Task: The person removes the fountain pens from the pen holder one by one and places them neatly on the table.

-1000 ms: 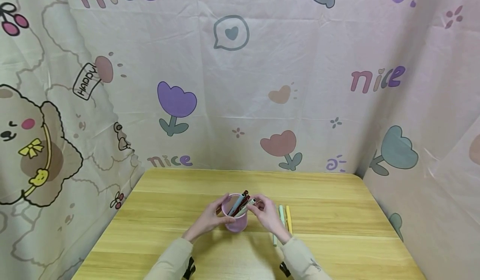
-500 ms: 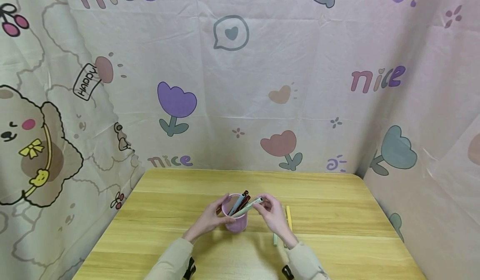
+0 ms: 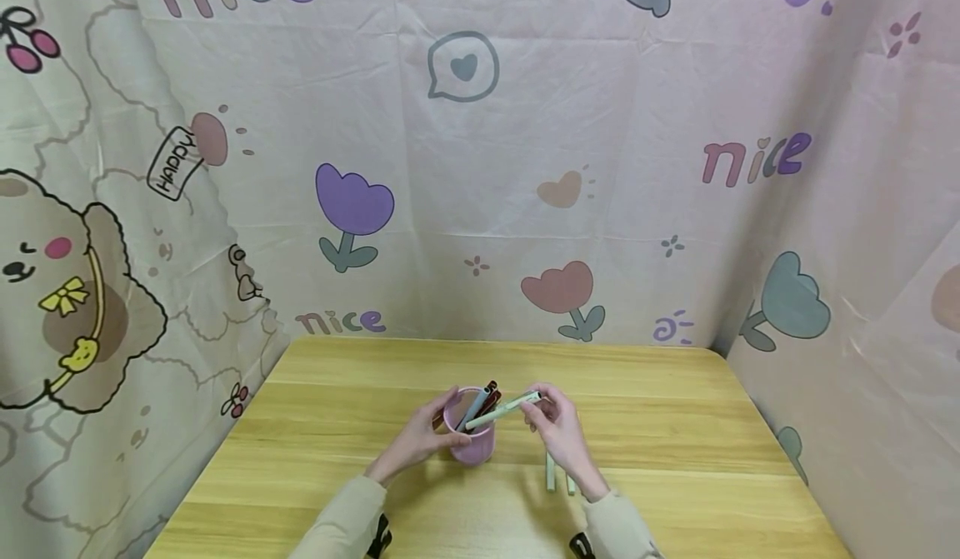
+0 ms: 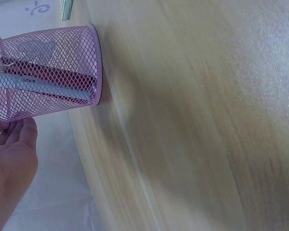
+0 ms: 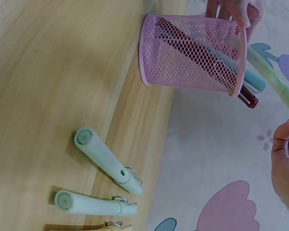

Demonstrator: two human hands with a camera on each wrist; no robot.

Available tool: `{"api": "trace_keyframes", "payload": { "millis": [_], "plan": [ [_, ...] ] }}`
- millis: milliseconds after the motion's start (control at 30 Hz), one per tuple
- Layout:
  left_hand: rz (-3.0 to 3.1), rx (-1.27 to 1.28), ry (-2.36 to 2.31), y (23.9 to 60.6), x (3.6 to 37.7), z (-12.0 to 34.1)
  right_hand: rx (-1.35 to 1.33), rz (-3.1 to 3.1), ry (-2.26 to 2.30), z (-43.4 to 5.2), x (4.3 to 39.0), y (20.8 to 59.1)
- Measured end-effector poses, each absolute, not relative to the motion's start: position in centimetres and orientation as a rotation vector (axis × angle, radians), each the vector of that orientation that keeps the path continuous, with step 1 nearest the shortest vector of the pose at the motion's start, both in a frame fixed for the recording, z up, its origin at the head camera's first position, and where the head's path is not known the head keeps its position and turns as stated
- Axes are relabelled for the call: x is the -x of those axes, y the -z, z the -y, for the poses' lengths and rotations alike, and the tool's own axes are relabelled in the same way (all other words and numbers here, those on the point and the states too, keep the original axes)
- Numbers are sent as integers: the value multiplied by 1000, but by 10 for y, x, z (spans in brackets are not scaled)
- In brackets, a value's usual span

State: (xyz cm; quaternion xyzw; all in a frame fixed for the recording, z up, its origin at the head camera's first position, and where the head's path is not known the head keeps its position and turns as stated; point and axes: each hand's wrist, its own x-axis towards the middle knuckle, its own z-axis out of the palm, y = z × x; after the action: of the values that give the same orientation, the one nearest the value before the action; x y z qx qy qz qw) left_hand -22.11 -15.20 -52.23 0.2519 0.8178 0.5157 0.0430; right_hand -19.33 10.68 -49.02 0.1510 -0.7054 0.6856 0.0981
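Note:
A pink mesh pen cup (image 3: pixel 474 451) stands upright on the table. My left hand (image 3: pixel 422 436) holds it at the rim, thumb on the near side. In my right hand (image 3: pixel 561 432), thumb and fingers pinch the upper end of a light green pen (image 3: pixel 504 410). That pen slants, its lower end at the cup's mouth. Inside the cup lean a blue pen (image 5: pixel 255 81) and dark red pens (image 5: pixel 249 96), seen through the mesh in both wrist views.
Two pale green pens (image 5: pixel 103 156) (image 5: pixel 91 203) lie on the wooden table (image 3: pixel 337 376) right of the cup. A yellow pen (image 5: pixel 98 228) lies beside them, partly cut off in the right wrist view. A patterned cloth (image 3: pixel 465 167) hangs behind.
My right hand has moved to the right and drawn the light green pen further out of the cup, at a flatter slant. My left hand and the cup have stayed in place.

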Motion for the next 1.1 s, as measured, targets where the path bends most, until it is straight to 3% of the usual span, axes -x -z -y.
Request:
{"api": "trace_keyframes", "payload": {
  "millis": [500, 1100],
  "plan": [
    [-2471, -762, -1601, 522, 220, 152, -366, 1954, -2063, -122, 189, 490],
    [-2494, -803, -1569, 524, 222, 153, -509, 1703, -2186, -143, 186, 500]
  ]
}}
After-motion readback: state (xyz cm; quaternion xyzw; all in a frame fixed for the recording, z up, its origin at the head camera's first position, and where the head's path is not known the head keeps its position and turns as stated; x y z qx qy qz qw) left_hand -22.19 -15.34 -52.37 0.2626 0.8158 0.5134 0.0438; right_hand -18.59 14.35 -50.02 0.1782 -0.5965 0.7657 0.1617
